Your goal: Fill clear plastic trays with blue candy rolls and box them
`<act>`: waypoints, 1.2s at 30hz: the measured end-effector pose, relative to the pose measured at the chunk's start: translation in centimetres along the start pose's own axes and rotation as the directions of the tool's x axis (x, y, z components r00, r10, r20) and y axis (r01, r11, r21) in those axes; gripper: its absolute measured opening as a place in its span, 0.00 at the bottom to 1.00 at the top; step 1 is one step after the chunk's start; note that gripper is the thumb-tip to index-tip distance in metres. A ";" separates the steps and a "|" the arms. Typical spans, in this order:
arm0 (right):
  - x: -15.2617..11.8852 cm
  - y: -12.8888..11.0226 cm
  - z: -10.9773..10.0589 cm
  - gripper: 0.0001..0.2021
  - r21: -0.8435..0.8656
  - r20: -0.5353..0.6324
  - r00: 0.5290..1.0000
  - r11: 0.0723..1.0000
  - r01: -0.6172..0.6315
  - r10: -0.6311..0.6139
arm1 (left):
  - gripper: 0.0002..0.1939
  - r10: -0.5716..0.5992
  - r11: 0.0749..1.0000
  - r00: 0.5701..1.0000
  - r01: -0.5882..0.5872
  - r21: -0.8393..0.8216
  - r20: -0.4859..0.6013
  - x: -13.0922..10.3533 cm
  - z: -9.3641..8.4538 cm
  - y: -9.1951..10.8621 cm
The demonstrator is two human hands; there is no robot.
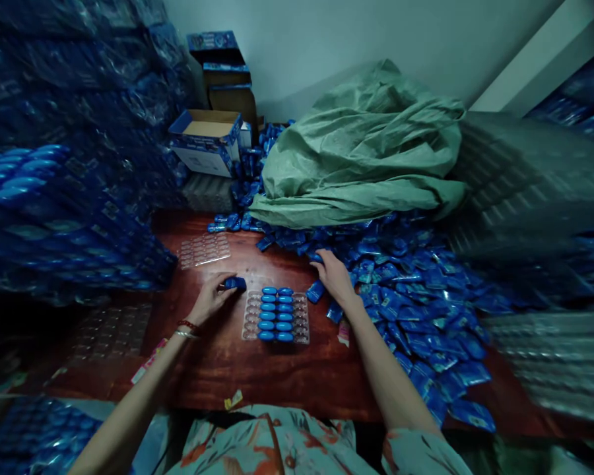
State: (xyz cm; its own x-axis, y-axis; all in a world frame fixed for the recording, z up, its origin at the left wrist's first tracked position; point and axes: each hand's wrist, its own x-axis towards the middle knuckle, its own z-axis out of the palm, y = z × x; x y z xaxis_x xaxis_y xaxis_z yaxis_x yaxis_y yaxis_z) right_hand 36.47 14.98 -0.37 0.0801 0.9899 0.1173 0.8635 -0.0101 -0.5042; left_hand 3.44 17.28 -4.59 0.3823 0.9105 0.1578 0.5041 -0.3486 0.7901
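Table (202,379) spread dark red beneath the tray (250,336), which lay right before me. Beyond the tray and to its right, a green sack (366,158) sagged over a heap (410,316) of blue packets that spilled down past the tray's right side. With that slope, I judged, a tug low in the heap might have sent packets sliding against the tray. Another tray (205,251) lay beyond and left of the first, apart from it. My right hand (334,269), beyond the tray's far right corner, had its fingers curled at a blue piece (315,258); I could not tell whether they gripped it. My left hand (212,295), just left of the tray, gripped a dark packet (235,284) near its far left corner; a careless swing inward could have bumped that corner. One loose packet (315,291) lay just beside the tray's right edge, where a low wrist might have shoved it in. Blue ovals (266,316) sat in the tray's two middle columns; a knock might have popped out any that sat loosely.
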 end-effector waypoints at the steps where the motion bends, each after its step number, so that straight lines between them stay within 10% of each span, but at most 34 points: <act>1: -1.0 0.4 0.1 0.14 0.136 -0.059 0.998 0.991 -0.018 0.026 | 0.20 -0.029 0.999 1.000 0.029 -0.046 0.003 -0.6 -0.1 0.0; 5: -5.6 1.7 1.5 0.18 0.633 -0.051 0.969 0.758 -0.157 0.243 | 0.21 -0.087 0.989 0.996 0.087 -0.124 -0.001 -2.3 -0.4 0.5; 9: -9.3 1.4 3.0 0.16 0.747 -0.004 0.942 0.627 -0.221 0.337 | 0.20 -0.170 0.977 0.981 0.156 -0.146 -0.089 -3.1 -0.6 1.7; 16: -9.1 -0.4 3.5 0.10 0.497 -0.134 0.986 0.867 -0.020 0.100 | 0.23 -0.184 0.975 0.981 0.175 -0.134 -0.058 -3.4 0.2 1.6; 22: -8.3 -0.5 3.1 0.13 0.314 -0.056 0.985 0.934 0.171 -0.162 | 0.24 -0.277 0.950 0.932 0.230 -0.210 -0.233 -3.5 0.2 2.1; 29: -8.0 -0.4 2.6 0.15 0.234 0.027 0.977 0.952 0.199 -0.210 | 0.13 0.129 0.991 0.985 -0.124 0.045 -0.113 -2.2 1.2 4.0; 36: -7.6 0.0 2.0 0.18 0.115 0.121 0.957 0.961 0.251 -0.264 | 0.16 0.402 0.813 0.861 -0.492 0.311 0.311 -0.6 0.8 3.0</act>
State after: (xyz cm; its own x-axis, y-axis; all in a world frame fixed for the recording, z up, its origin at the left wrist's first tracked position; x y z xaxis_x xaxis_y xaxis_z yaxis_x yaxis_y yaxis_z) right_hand 34.86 7.78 -2.99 -0.2118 0.9669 0.1424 0.7930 0.2551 -0.5532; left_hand 5.35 15.53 -2.73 0.7728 0.5745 0.2697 0.4625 -0.8008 0.3806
